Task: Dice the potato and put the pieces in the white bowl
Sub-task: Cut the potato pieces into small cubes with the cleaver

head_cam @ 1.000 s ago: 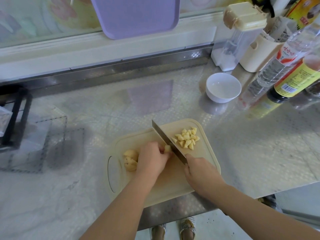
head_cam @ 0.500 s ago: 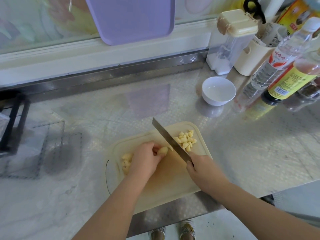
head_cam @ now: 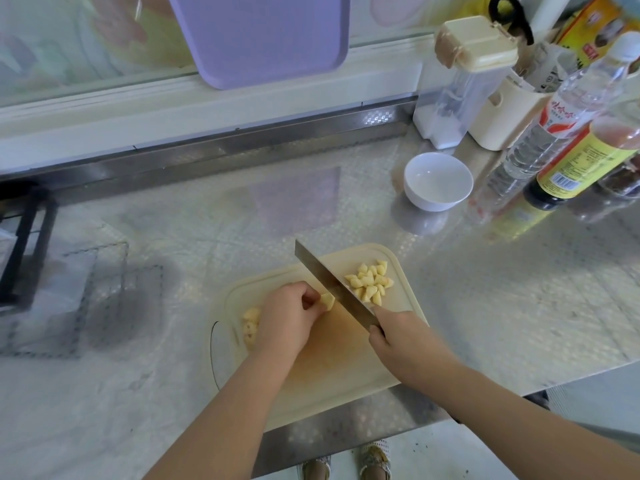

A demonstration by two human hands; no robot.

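- Potato piece [head_cam: 327, 301] is being pinched at the fingertips of the left hand [head_cam: 287, 320]. The fingers are being held curled round it, probably so that the knuckles are shielded from the edge.
- The knife [head_cam: 332, 285] is being gripped by its handle in the right hand [head_cam: 401, 337], with the fingers clenched round it. The blade is being held slanted across the cutting board [head_cam: 346, 372], touching or just beside the pinched piece, as if another cut is being lined up.
- Diced pieces [head_cam: 369, 284] are being stored in a heap at the board's far right corner, beyond the blade, seemingly so that the cutting area is not being crowded.
- Uncut chunks [head_cam: 251, 323] are being held in reserve on the board's left, partly hidden by the left hand.
- The white bowl [head_cam: 438, 181] is being left on the counter [head_cam: 485, 289], well apart from the board. No potato is being shown in it, so the transfer is judged not yet begun.
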